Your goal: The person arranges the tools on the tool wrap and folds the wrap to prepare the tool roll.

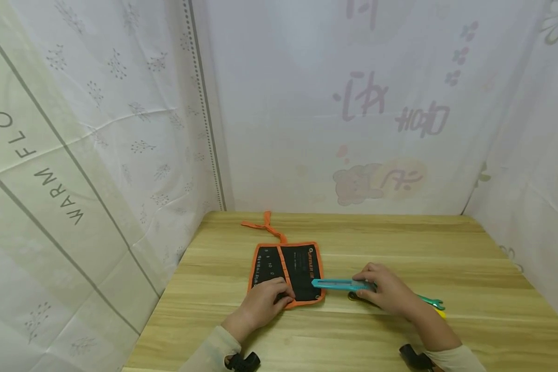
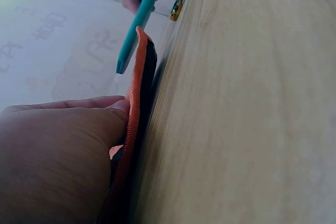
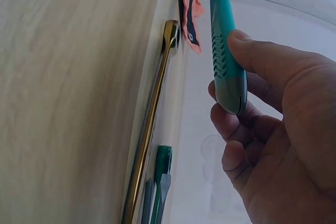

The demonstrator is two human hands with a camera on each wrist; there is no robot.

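Observation:
A teal utility knife (image 1: pixel 335 284) is pinched between the thumb and fingers of my right hand (image 1: pixel 392 290). It is held level, its front end over the right part of a black tool pouch (image 1: pixel 304 263) with orange trim. My left hand (image 1: pixel 264 304) pinches the orange edging near the middle of the pouch's near side. In the left wrist view the thumb and fingers (image 2: pixel 107 100) meet at that trim. The right wrist view shows the knife's grey rear end (image 3: pixel 231 94) below the thumb, above the table.
Under and beside the right hand lie a gold-coloured wrench (image 3: pixel 152 103) and a green wrench (image 3: pixel 164 161), with a yellow end (image 1: pixel 440 313) showing near the forearm. An orange tie strap (image 1: pixel 272 229) extends from the pouch's far side. Patterned curtains (image 1: pixel 307 129) surround the wooden table (image 1: pixel 330 341).

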